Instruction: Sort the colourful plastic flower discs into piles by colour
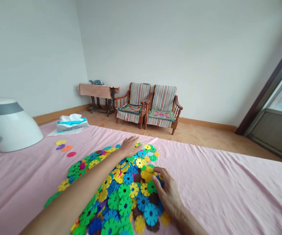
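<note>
A wide heap of notched plastic discs (125,191) in green, yellow, blue, brown and other colours covers the middle of the pink tablecloth (216,182). My left hand (130,146) reaches across to the far side of the heap, its fingers stretched out over the discs. At the heap's right edge rests my right hand (168,189), thumb and fingers apart and touching discs there. Neither hand grips a disc that I can see. My left forearm hides part of the pile. To the left, a few loose discs lie apart, among them a red disc (71,154).
A white and grey thermos jug (15,127) stands at the table's left. Beyond it sits a tissue box (72,124). Across the floor are two wooden armchairs (161,104) and a cloth-covered sewing table (95,90). A door (275,127) is at the right.
</note>
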{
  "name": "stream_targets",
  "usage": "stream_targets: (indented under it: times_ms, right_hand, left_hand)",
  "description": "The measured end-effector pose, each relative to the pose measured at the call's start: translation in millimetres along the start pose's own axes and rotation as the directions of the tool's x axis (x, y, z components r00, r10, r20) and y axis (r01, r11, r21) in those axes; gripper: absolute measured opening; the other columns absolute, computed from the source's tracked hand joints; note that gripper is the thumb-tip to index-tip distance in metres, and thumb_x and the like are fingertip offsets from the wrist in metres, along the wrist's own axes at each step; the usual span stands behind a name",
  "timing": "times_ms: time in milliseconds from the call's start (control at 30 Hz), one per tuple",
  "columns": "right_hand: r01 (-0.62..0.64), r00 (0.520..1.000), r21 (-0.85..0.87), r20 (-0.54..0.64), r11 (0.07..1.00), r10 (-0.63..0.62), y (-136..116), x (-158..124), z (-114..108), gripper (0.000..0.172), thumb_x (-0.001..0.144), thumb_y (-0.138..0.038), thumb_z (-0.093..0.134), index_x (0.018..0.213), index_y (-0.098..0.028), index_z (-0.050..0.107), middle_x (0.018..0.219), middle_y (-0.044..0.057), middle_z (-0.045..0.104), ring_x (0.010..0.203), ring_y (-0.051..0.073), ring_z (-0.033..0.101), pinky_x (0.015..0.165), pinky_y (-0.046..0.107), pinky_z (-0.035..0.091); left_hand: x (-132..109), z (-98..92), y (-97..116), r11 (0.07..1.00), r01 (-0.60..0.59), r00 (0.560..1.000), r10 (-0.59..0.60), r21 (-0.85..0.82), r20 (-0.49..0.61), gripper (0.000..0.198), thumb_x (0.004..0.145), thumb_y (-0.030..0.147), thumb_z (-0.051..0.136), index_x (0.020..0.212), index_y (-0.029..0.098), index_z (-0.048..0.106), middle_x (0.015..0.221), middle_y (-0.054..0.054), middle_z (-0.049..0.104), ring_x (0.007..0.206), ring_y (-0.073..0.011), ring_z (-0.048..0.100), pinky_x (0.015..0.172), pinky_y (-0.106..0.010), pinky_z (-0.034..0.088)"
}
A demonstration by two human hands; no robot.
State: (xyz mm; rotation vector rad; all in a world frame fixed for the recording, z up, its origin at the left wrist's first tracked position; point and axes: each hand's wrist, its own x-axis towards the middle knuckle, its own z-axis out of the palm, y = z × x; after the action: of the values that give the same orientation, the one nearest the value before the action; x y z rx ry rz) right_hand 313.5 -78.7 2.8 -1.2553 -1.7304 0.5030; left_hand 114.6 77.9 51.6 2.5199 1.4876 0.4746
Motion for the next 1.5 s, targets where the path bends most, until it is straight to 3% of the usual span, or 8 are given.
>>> stream_targets:
  times_ms: [133,433,567,800,1000,1300,1400,1500]
  right_hand:
    - [-0.001,1.0,-0.007,0.005,1.0,0.001,4,0,1,0.03,0.091,-0.043,0.045,0.108,-0.022,0.06,0.109,0.007,0.063,0.105,0.021,0.059,0.09,0.032,0.048]
    - [-0.006,0.999,-0.038,0.039,0.999,0.007,9,1,4,0.029,0.091,-0.041,0.044,0.106,-0.021,0.059,0.11,0.009,0.061,0.105,0.021,0.058,0.091,0.034,0.046]
    - [-0.002,1.0,-0.046,0.028,0.999,0.003,8,1,3,0.03,0.092,-0.042,0.044,0.103,-0.02,0.06,0.108,0.009,0.062,0.104,0.021,0.059,0.09,0.033,0.047]
    - [0.035,0.999,-0.072,0.032,0.997,-0.033,8,1,3,0.028,0.092,-0.04,0.043,0.1,-0.02,0.062,0.106,0.01,0.063,0.102,0.022,0.06,0.089,0.034,0.048]
    - [0.048,0.998,-0.087,0.039,0.995,-0.044,8,1,3,0.028,0.092,-0.04,0.043,0.096,-0.02,0.062,0.107,0.011,0.063,0.102,0.023,0.06,0.089,0.036,0.048]
    - [0.069,0.997,-0.101,0.041,0.992,-0.065,9,2,2,0.028,0.092,-0.04,0.044,0.093,-0.02,0.064,0.107,0.011,0.063,0.103,0.022,0.059,0.089,0.035,0.048]
    - [0.068,0.997,-0.099,0.035,0.993,-0.065,7,2,2,0.029,0.091,-0.041,0.044,0.092,-0.02,0.065,0.106,0.011,0.063,0.101,0.023,0.06,0.088,0.036,0.049]
    - [0.063,0.998,-0.105,0.032,0.992,-0.06,7,2,2,0.03,0.091,-0.041,0.044,0.092,-0.02,0.065,0.104,0.011,0.064,0.099,0.023,0.061,0.087,0.036,0.049]
  left_hand:
    - [0,8.9,-3,0.999,-0.034,0.994,0.035,-0.016,0.107,0.061,0.091,0.055,0.04,0.136,0.014,0.047,0.143,-0.015,0.044,0.133,-0.0321,0.038,0.11,-0.047,0.026]
    - [-109,-45.8,5,0.954,-0.2,0.933,0.255,-0.222,0.254,0.052,0.095,0.056,0.028,0.139,0.031,0.043,0.145,0.003,0.042,0.134,-0.0205,0.038,0.113,-0.033,0.023]
    - [-128,-67.7,-46,0.995,0.086,0.993,-0.081,-0.05,0.09,0.059,0.096,0.056,0.017,0.138,0.026,0.045,0.144,0.0,0.045,0.131,-0.0192,0.04,0.109,-0.029,0.029]
    - [-148,-64.3,-119,0.848,0.479,0.867,-0.498,0.226,0.032,0.07,0.085,0.067,0.028,0.128,0.02,0.056,0.11,-0.016,0.064,0.108,-0.0366,0.057,0.094,-0.05,0.038]
    - [-125,-42.9,-88,0.879,0.445,0.888,-0.458,0.17,0.045,0.069,0.086,0.066,0.028,0.126,0.018,0.057,0.114,-0.019,0.061,0.107,-0.0377,0.058,0.091,-0.049,0.041]
    - [-101,-52.6,2,0.973,0.059,0.994,-0.037,-0.221,0.104,0.063,0.093,0.06,0.019,0.136,0.023,0.045,0.144,-0.003,0.045,0.13,-0.0215,0.043,0.103,-0.032,0.039]
    - [-120,-72.0,-1,0.888,0.01,0.997,0.027,-0.459,0.075,0.062,0.094,0.059,0.022,0.142,0.023,0.038,0.142,-0.006,0.047,0.127,-0.0238,0.046,0.095,-0.034,0.047]
    - [-157,-86.7,-28,0.943,0.11,0.989,-0.072,-0.315,0.131,0.064,0.089,0.059,0.041,0.143,0.027,0.035,0.137,-0.006,0.053,0.122,-0.0257,0.051,0.095,-0.035,0.046]
